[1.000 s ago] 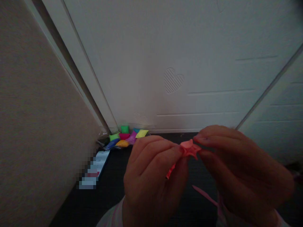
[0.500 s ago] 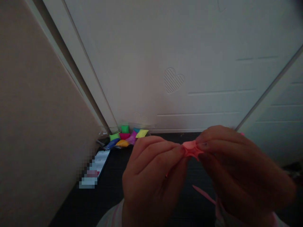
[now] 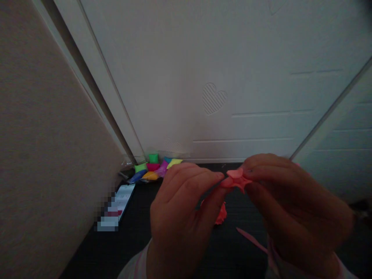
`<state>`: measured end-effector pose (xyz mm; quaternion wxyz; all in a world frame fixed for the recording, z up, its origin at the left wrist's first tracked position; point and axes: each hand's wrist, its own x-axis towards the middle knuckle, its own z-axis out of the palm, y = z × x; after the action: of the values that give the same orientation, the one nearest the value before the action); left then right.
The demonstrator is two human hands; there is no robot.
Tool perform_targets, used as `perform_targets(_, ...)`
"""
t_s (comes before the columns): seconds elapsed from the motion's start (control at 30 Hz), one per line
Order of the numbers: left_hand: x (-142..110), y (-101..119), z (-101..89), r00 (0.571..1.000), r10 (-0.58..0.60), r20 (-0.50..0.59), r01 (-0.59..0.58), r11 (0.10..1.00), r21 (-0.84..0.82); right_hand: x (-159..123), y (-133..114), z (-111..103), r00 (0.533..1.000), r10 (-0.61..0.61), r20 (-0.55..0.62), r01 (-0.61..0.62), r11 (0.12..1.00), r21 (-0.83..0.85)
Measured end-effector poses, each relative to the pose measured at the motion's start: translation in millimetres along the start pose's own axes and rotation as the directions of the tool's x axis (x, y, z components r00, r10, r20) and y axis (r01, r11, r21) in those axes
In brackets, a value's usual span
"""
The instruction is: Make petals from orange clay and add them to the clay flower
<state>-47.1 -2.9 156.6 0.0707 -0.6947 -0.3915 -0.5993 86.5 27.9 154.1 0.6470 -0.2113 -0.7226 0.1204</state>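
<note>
A coral star-shaped piece [image 3: 238,179] is raised above the dark tabletop [image 3: 229,254], between the fingertips of both hands. It shows several pointed arms around a sunken middle. The right hand [image 3: 296,201] pinches its right side, forefinger above and thumb below, the gap between them narrow. The left hand [image 3: 183,213] is at the opposite side, thumb and forefinger slightly parted, the thumb at the piece's left point; whether these fingers grip it cannot be told.

Below the piece, a coral ruffled lump [image 3: 222,215] lies on the tabletop, partly hidden by the left hand. A slim pink implement [image 3: 251,238] lies to its right, pointed end toward the lump, its other end by the right sleeve [image 3: 276,260].

At the far left, coloured packets [image 3: 151,175] lie bunched in clear wrapping. Nearer, a phone-like device [image 3: 123,197] lies flat, its screen lit and partly pixelated. A white panel [image 3: 174,77] with a raised heart pattern [image 3: 214,99] stands behind; a beige wall [image 3: 49,162] bounds the left.
</note>
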Motion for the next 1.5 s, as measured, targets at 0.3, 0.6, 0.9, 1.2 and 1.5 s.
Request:
perform_targets(0.3, 3.6, 2.3, -4.5, 0.997, 0.067, 0.032, -0.069, 0.995, 0.071, 0.9, 0.7, -0.9, 0.999, 0.028, 0.020, -0.030, 0.998, 0.062)
perform_targets(0.6, -1.2, -0.8, -1.3, 0.998, 0.056, -0.022, -0.054, 0.995, 0.079, -0.3, 1.6, 0.2, 0.995, 0.082, -0.047, -0.077, 0.992, 0.102)
perform_targets(0.9, 0.1, 0.0, -1.8, 0.997, 0.078, -0.021, -0.077, 0.994, 0.078, -1.2, 0.0, 2.4, 0.998, 0.039, -0.046, -0.036, 0.996, 0.076)
perform_targets(1.2, 0.4, -1.0, -2.9, 0.994, 0.107, -0.027, -0.102, 0.983, 0.156, -0.6, 1.6, 1.9, 1.000, 0.026, 0.005, -0.027, 0.996, 0.081)
perform_targets(1.5, 1.5, -0.2, -4.3, 0.995, 0.103, -0.007, -0.101, 0.982, 0.158, 0.4, 1.3, 2.5, 1.000, 0.012, -0.008, -0.011, 0.994, 0.111)
